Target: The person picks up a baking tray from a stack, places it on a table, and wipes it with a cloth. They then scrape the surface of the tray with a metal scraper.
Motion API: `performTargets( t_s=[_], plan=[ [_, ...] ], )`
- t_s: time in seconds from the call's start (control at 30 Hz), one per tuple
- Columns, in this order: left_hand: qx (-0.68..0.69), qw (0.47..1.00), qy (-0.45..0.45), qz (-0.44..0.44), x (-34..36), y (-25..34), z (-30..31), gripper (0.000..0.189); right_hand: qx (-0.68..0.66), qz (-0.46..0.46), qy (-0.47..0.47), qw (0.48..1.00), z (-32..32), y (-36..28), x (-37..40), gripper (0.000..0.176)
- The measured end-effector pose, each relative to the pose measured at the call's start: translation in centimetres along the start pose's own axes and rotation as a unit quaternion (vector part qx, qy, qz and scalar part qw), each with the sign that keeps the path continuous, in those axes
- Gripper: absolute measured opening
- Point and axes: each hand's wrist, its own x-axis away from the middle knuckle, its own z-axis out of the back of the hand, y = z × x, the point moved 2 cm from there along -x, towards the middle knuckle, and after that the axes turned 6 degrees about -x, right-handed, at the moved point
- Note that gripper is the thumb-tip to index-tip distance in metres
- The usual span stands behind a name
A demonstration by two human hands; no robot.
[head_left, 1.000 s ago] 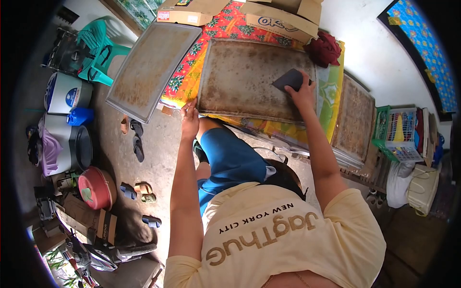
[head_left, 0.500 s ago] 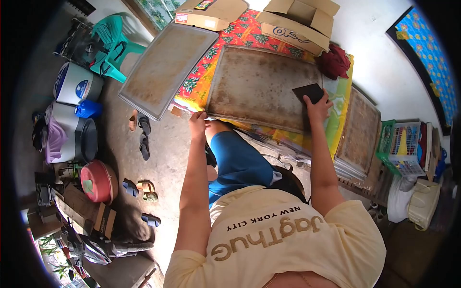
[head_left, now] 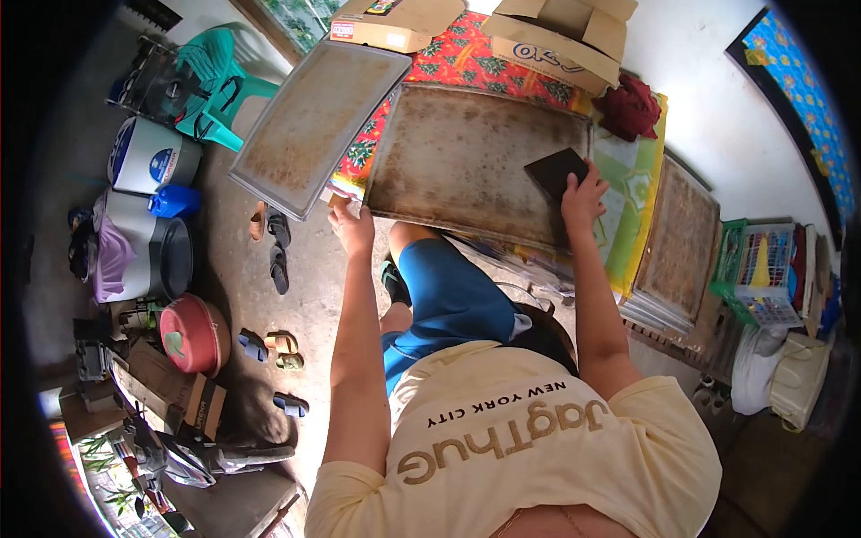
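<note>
Through my feed I read "NEW YORK CITY" and "JagThuG", both upside down, on the cream shirt point(head_left: 529, 457). Large letters on the open box point(head_left: 552, 58) begin "OK". The flatter carton's point(head_left: 381, 34) red-and-white label point(head_left: 343, 30) is illegible to me.

We see a grey tray point(head_left: 475, 148) mottled with rusty brown, and a blackish square sheet point(head_left: 549, 176). We note a red cover point(head_left: 453, 61) patterned with green trees. We further distinguish a maroon cloth point(head_left: 630, 109), plain blue shorts point(head_left: 453, 287), a cream shirt point(head_left: 556, 448) lettered in tan and black, and a teal chair point(head_left: 215, 125).
</note>
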Motion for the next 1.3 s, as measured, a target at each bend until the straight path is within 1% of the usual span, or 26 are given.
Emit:
performTargets(
  t_s=[0.03,0.07,0.1,0.13,0.17,0.2,0.27,0.3,0.37,0.4,0.43,0.47,0.5,0.6,0.63,0.7,0.73,0.77,0.8,0.83,0.93,0.97,1.03,1.13,1.23,1.3],
  plan=[
    [-0.002,0.999,0.011,-0.03,0.2,3.0,1.3,0.039,-0.028,0.009,0.009,1.0,0.4,-0.5,0.1,0.046],
    [-0.002,0.998,0.021,-0.061,0.4,5.3,2.2,0.043,-0.072,0.073,0.009,0.995,0.3,-0.9,0.0,0.042],
    [0.008,0.989,-0.021,-0.145,0.5,6.4,1.9,0.047,-0.115,0.137,0.011,0.984,0.1,-1.4,-0.2,0.039],
    [0.085,0.982,-0.122,-0.119,1.0,7.8,1.6,0.046,-0.157,0.201,0.012,0.967,0.5,-2.8,0.4,0.036],
    [0.159,0.958,-0.222,-0.091,1.9,9.5,1.1,0.046,-0.194,0.18,-0.002,0.964,0.6,-4.0,1.3,0.033],
    [0.231,0.918,-0.317,-0.061,2.7,11.4,0.8,0.046,-0.225,0.185,0.003,0.957,-0.1,-4.9,2.2,0.034],
    [0.323,0.842,-0.428,0.066,4.2,14.4,1.0,0.044,-0.287,0.194,0.015,0.938,-1.3,-6.4,3.4,0.038],
    [0.362,0.79,-0.477,0.128,5.1,15.4,0.8,0.044,-0.336,0.149,-0.019,0.93,-1.9,-7.0,4.1,0.04],
    [0.433,0.728,-0.509,0.156,6.2,16.4,0.1,0.043,-0.429,0.057,-0.087,0.897,-2.7,-7.7,5.6,0.045],
    [0.466,0.694,-0.521,0.17,6.6,16.9,-0.3,0.042,-0.46,0.033,-0.114,0.88,-3.2,-7.5,5.8,0.047],
    [0.463,0.688,-0.526,0.187,6.9,17.1,-0.5,0.038,-0.491,0.009,-0.143,0.859,-4.2,-6.9,6.0,0.049],
    [0.468,0.684,-0.527,0.188,7.2,17.5,-0.8,0.038,-0.521,-0.014,-0.172,0.836,-5.2,-6.4,6.2,0.051],
    [0.474,0.68,-0.527,0.189,7.4,17.9,-0.8,0.038,-0.5,0.012,-0.156,0.852,-5.4,-6.5,6.4,0.052],
    [0.504,0.682,-0.497,0.184,7.6,19.1,-0.8,0.037,-0.549,-0.003,-0.179,0.816,-5.7,-6.4,7.2,0.053],
    [0.515,0.684,-0.484,0.18,7.4,19.4,-0.8,0.037,-0.512,0.007,-0.193,0.837,-5.7,-6.3,7.0,0.054],
    [0.491,0.733,-0.433,0.186,6.6,19.2,-1.4,0.036,-0.433,0.026,-0.217,0.874,-5.2,-5.1,5.8,0.056],
    [0.477,0.755,-0.408,0.189,6.1,19.1,-1.8,0.036,-0.347,0.084,-0.179,0.917,-5.1,-3.7,4.2,0.057],
    [0.443,0.777,-0.41,0.179,5.5,18.8,-2.1,0.036,-0.256,0.141,-0.139,0.946,-5.0,-1.8,2.2,0.06],
    [0.409,0.797,-0.411,0.168,4.7,18.4,-2.3,0.036,-0.149,0.149,-0.09,0.973,-3.9,-0.2,0.5,0.061],
    [0.374,0.816,-0.411,0.156,4.0,18.1,-2.7,0.036,-0.039,0.155,-0.039,0.986,-3.0,1.2,-1.1,0.063],
    [0.336,0.849,-0.396,0.097,2.5,18.5,-4.4,0.036,0.063,0.14,-0.01,0.988,-1.4,3.1,-4.2,0.059],
    [0.31,0.853,-0.41,0.084,2.0,18.7,-5.1,0.035,0.086,0.16,0.003,0.983,-1.7,3.2,-4.4,0.056],
    [0.259,0.859,-0.438,0.059,1.3,19.7,-5.8,0.033,0.132,0.198,0.026,0.971,-2.0,2.8,-4.3,0.051],
    [0.228,0.849,-0.473,0.063,0.8,20.8,-6.3,0.029,0.182,0.207,0.013,0.961,-1.8,1.4,-3.5,0.044],
    [0.271,0.847,-0.447,0.09,0.7,20.4,-7.3,0.028,0.164,0.262,0.02,0.951,-1.9,1.2,-3.5,0.041],
    [0.25,0.84,-0.475,0.08,0.3,19.8,-7.5,0.026,0.109,0.32,-0.005,0.941,-2.4,1.4,-3.6,0.039]
  ],
)
